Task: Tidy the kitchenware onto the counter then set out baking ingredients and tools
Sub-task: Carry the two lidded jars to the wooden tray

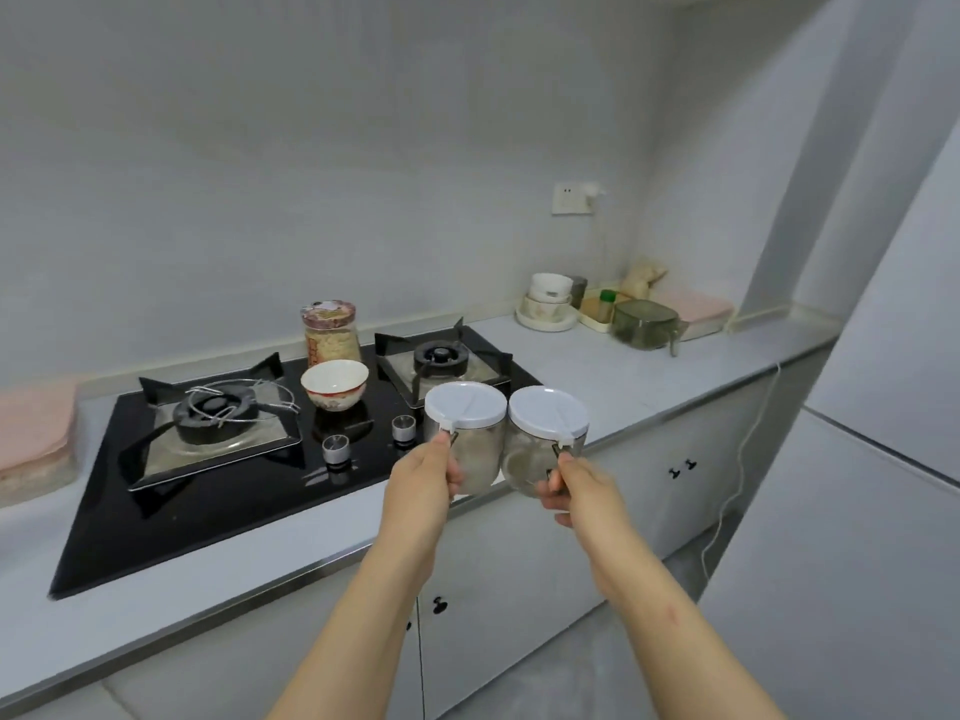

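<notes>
I judge the step is landing both jars on the worktop [623, 387] just right of the hob [130, 511]: lower them level, bases flat, one at a time so the glass doesn't knock. The left jar [483, 454] and right jar [522, 454] hang side by side over the hob's front right corner, touching or nearly so. My left hand [423, 480] has its grip curled round the left handle [453, 438]. My right hand [571, 485] pinches the right handle [556, 450] likewise.

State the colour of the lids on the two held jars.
Both round plastic lids are white; head view shows it.
</notes>
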Tool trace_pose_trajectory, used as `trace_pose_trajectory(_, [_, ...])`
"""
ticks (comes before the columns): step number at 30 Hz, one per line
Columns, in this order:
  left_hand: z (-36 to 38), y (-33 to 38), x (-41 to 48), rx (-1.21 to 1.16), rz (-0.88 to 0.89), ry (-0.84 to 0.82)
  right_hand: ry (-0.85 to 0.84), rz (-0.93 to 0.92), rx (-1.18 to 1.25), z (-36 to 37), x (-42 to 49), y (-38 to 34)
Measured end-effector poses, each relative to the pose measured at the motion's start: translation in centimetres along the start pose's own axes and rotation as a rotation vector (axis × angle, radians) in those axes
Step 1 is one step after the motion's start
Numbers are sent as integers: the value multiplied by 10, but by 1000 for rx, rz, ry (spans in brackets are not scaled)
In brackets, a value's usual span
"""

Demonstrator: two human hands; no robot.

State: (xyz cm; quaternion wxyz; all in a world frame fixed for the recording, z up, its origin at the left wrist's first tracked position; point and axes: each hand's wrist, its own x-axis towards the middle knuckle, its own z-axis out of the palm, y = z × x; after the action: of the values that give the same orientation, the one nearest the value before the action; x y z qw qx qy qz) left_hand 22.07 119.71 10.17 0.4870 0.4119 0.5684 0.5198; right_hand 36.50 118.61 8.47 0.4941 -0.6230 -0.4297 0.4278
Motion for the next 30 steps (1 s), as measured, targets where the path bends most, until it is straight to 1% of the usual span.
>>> trace_pose_trajectory(5, [78, 4, 19, 21, 24, -134, 105, 38, 51, -60, 39, 11])
trace_pose_trajectory(8, [112, 4, 40, 6, 22, -175, 143, 39, 64, -83, 64, 13])
trace_pose_trajectory(12, [166, 6, 85, 8, 22, -239, 229, 31, 47, -112, 116, 8])
trace_pose_trajectory(15, [203, 11, 129, -21, 15, -279, 264, 14, 62, -127, 163, -5])
trace_pose_trajectory(22, [279, 38, 233, -6, 12, -288, 296, -8, 54, -153, 268, -37])
trace_pose_trajectory(25, [299, 41, 252, 14, 48, -302, 311, -5, 53, -164, 293, -36])
trace_pose_trajectory(30, [339, 37, 284, 33, 37, -320, 322, 52, 71, -189, 343, -32])
